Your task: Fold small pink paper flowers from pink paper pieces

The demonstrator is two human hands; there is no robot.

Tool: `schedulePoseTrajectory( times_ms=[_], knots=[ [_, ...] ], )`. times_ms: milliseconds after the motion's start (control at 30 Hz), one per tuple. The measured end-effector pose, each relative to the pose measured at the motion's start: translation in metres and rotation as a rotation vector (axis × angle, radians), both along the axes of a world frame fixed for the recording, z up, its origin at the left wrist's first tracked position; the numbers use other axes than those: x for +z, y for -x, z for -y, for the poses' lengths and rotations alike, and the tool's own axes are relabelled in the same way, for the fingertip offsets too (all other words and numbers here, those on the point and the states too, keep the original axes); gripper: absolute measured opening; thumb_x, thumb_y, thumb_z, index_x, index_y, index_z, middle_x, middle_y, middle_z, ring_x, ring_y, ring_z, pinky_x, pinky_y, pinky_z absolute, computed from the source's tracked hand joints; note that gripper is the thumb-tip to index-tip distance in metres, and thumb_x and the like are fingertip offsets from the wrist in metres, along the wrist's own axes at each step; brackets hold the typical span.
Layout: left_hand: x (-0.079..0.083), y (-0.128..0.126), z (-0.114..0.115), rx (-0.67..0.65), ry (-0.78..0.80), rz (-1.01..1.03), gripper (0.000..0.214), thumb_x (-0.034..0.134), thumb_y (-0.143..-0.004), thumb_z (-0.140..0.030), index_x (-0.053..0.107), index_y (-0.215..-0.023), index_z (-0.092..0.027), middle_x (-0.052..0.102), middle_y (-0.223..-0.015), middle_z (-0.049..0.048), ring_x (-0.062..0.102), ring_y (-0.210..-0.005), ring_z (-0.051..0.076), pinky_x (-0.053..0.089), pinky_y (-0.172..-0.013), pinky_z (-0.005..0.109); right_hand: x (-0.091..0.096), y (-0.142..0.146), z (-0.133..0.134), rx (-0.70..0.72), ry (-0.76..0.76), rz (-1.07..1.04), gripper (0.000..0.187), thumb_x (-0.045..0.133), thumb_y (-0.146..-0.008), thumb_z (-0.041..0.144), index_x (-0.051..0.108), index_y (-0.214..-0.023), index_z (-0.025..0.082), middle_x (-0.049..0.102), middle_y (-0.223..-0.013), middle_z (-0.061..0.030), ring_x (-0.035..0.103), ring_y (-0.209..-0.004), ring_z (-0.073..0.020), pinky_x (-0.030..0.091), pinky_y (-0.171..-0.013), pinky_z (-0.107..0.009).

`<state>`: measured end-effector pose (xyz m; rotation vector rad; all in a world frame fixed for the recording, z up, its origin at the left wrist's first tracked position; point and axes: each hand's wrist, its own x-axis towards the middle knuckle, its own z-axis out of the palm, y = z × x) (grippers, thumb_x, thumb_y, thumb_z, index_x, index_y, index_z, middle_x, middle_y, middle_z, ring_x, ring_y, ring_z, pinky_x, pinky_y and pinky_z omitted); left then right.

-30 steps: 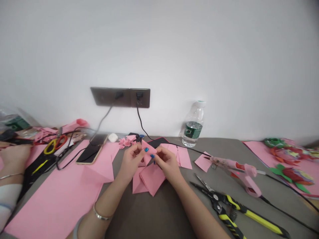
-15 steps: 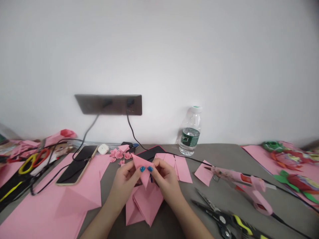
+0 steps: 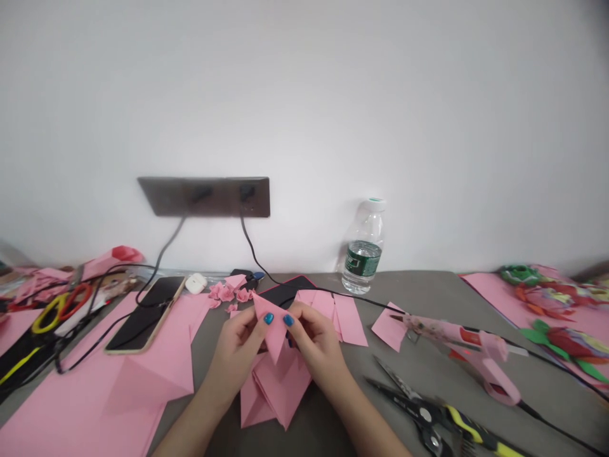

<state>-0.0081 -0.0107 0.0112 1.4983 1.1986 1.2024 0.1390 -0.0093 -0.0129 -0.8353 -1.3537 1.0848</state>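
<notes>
My left hand and my right hand meet over the grey table, both pinching one small folded pink paper piece. The thumbs, with blue nails, press on its upper edge and its point hangs downward. Under the hands lies a stack of folded pink paper squares. More pink squares lie just beyond my right hand.
A pink glue gun and black-and-yellow cutters lie to the right. A water bottle stands by the wall. Left are a phone on pink sheets, cables, scissors. Small pink paper flowers and coloured paper flowers sit farther back.
The view has shifted, so everything sits farther left and lower than a second ago. My hands lifted the small pink piece and turned it point-down; in the last half second they barely moved.
</notes>
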Motion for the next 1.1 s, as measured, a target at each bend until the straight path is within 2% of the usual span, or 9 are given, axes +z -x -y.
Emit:
schedulePoseTrajectory(
  times_ms=[267, 467, 633, 767, 967, 1100],
  knots=[
    [0.004, 0.001, 0.001, 0.036, -0.013, -0.027, 0.041, 0.052, -0.086, -0.054, 0.053, -0.065, -0.02, 0.048, -0.059, -0.0014, 0.046, -0.056, 0.015, 0.041, -0.048, 0.022, 0.001, 0.0, 0.0, 0.003, -0.047, 0.023, 0.038, 0.054, -0.093, 0.045, 0.048, -0.065, 0.021, 0.045, -0.062, 0.0021, 0.042, -0.056, -0.0129, 0.034, -0.052, -0.026],
    [0.005, 0.003, 0.001, 0.075, -0.056, -0.041, 0.044, 0.053, -0.084, -0.057, 0.047, -0.06, -0.02, 0.039, -0.056, -0.0031, 0.038, -0.053, 0.013, 0.035, -0.045, 0.021, 0.004, -0.001, 0.002, 0.049, -0.048, 0.042, 0.039, 0.054, -0.093, 0.045, 0.046, -0.064, 0.021, 0.044, -0.06, 0.0025, 0.041, -0.055, -0.0132, 0.034, -0.054, -0.026],
    [-0.001, 0.005, 0.0, 0.09, -0.017, 0.018, 0.041, 0.054, -0.086, -0.054, 0.048, -0.063, -0.02, 0.041, -0.058, -0.0033, 0.04, -0.054, 0.012, 0.035, -0.046, 0.021, 0.004, -0.002, 0.002, 0.106, -0.041, 0.03, 0.038, 0.053, -0.094, 0.042, 0.047, -0.064, 0.021, 0.044, -0.061, 0.0026, 0.042, -0.057, -0.013, 0.033, -0.055, -0.026],
    [-0.006, 0.008, -0.003, 0.109, -0.033, 0.07, 0.04, 0.055, -0.087, -0.05, 0.045, -0.062, -0.02, 0.037, -0.058, -0.0045, 0.035, -0.054, 0.011, 0.033, -0.048, 0.021, 0.002, -0.002, 0.003, 0.15, -0.041, 0.027, 0.036, 0.053, -0.095, 0.039, 0.047, -0.064, 0.021, 0.044, -0.063, 0.0024, 0.041, -0.059, -0.0134, 0.032, -0.057, -0.026],
    [-0.005, 0.009, 0.0, 0.131, -0.047, 0.077, 0.035, 0.054, -0.089, -0.043, 0.047, -0.064, -0.02, 0.039, -0.059, -0.0041, 0.037, -0.055, 0.012, 0.031, -0.049, 0.022, 0.004, -0.002, 0.004, 0.163, -0.035, 0.035, 0.035, 0.051, -0.096, 0.037, 0.046, -0.065, 0.021, 0.043, -0.063, 0.0025, 0.04, -0.06, -0.0139, 0.031, -0.058, -0.027],
    [-0.005, 0.011, 0.0, 0.187, -0.045, 0.052, 0.04, 0.053, -0.089, -0.039, 0.04, -0.056, -0.02, 0.035, -0.054, -0.0046, 0.033, -0.052, 0.011, 0.027, -0.047, 0.024, 0.004, -0.002, 0.005, 0.204, -0.027, 0.049, 0.035, 0.052, -0.095, 0.037, 0.047, -0.065, 0.02, 0.043, -0.065, 0.0023, 0.039, -0.062, -0.0139, 0.03, -0.059, -0.027]
  ],
)
